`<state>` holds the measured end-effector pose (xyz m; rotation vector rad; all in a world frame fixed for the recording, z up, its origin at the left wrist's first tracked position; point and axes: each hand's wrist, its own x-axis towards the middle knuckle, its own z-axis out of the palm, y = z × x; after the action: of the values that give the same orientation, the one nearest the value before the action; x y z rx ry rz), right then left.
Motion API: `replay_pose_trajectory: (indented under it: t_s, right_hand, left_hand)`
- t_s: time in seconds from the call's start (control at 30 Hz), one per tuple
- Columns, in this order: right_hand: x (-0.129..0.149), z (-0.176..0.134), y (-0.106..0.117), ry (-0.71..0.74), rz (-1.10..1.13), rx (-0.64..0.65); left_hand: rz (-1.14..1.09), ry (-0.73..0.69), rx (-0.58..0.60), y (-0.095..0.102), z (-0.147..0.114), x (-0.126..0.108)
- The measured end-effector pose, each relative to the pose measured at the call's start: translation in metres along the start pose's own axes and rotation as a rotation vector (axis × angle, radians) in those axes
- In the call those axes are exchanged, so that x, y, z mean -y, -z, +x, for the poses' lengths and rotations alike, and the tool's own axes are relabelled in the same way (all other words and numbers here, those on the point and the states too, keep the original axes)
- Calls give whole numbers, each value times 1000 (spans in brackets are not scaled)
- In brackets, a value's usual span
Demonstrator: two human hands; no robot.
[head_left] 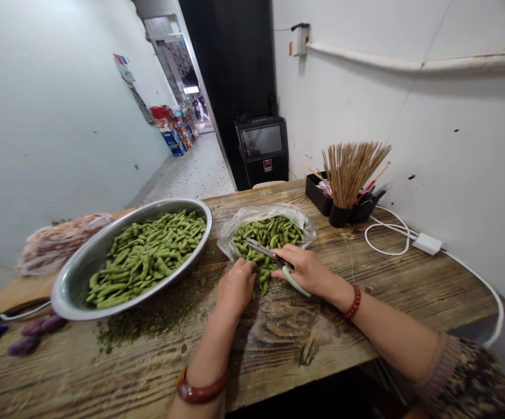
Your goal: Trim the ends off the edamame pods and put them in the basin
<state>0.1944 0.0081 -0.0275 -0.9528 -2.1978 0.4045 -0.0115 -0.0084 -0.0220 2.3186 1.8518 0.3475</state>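
Observation:
My right hand (302,269) is closed on a pair of scissors (296,281) with pale green handles. Their dark blades point left over green edamame pods (274,228) in a clear plastic bag (302,214). My left hand (236,284) is at the bag's near left edge, its fingers curled together and touching the pods; anything pinched in them is hidden. A few pods spill from the bag's near side between my hands. To the left, a large metal basin (66,291) holds many more edamame pods (149,256).
Green trimmings (147,326) lie on the wooden table (147,384) before the basin. Purplish items (34,334) and a plastic bag of pinkish contents (62,241) are at left. Skewers (350,171) stand in a black holder at back right, near a white cable (387,253).

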Motion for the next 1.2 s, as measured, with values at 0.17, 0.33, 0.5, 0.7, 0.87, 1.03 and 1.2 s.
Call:
replay_pose_trajectory:
  t_s: [0.17, 0.33, 0.5, 0.7, 0.87, 1.03, 1.2]
  right_hand:
    - [-1, 0, 1, 5, 6, -5]
    - [1, 1, 3, -5, 64, -39]
    - [1, 3, 4, -24, 132, -62]
    - [4, 2, 4, -21, 161, -64]
    - [5, 2, 4, -4, 160, -62]
    - [4, 1, 3, -8, 157, -44]
    - [7, 0, 5, -5, 138, 25]
  left_hand:
    - [-143, -4, -57, -1, 4, 5]
    - [-781, 115, -222, 7, 6, 8]
    - [-1433, 322, -130, 18, 1, -1]
    - [-1633, 274, -45, 23, 0, -3]
    - [-1626, 298, -55, 23, -1, -4]
    - [-1598, 314, -116, 20, -2, -6]
    - [-1559, 297, -147, 20, -3, -8]
